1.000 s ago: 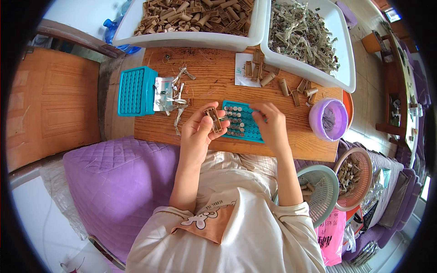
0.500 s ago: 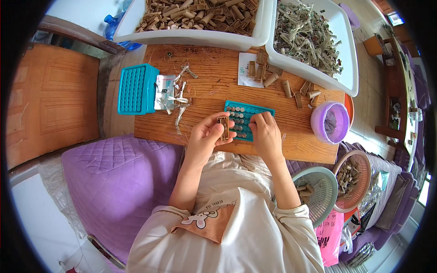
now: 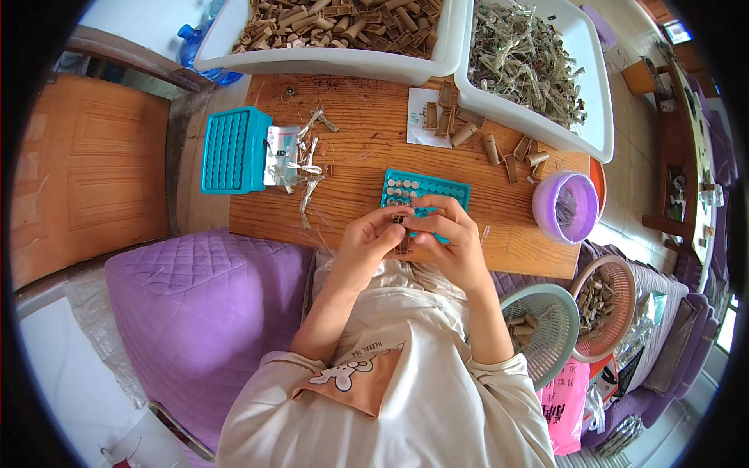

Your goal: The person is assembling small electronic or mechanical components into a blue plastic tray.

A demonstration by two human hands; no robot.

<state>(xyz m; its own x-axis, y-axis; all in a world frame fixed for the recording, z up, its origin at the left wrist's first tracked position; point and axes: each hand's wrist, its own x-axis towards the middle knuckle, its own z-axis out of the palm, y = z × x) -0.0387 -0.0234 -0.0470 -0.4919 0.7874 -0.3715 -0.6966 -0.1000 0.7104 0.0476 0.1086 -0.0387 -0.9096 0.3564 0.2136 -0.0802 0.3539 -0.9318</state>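
Observation:
My left hand [image 3: 365,243] grips a small brown plastic case [image 3: 402,245] that stands open-side up just in front of the tray. Closed fingers of my right hand [image 3: 451,238] meet it at its upper end; whatever they pinch is hidden behind the fingertips. Just beyond both hands lies a shallow teal tray [image 3: 446,181] with rows of round pockets. Silver button cells [image 3: 401,185] fill several pockets on its left side, while the pockets toward the right hold none. My hands cover the tray's near part.
White bins of brown cases [image 3: 335,31] and wired parts [image 3: 527,66] stand at the back. Stacked teal trays [image 3: 230,152] and white wire bundles [image 3: 312,168] are left. Loose cases [image 3: 491,150] and a purple tub [image 3: 566,209] sit right, above two baskets [image 3: 538,331].
My right hand has come left from the tray to the brown case, and its fingers now touch it. The case in my left hand has shifted slightly right and toward me.

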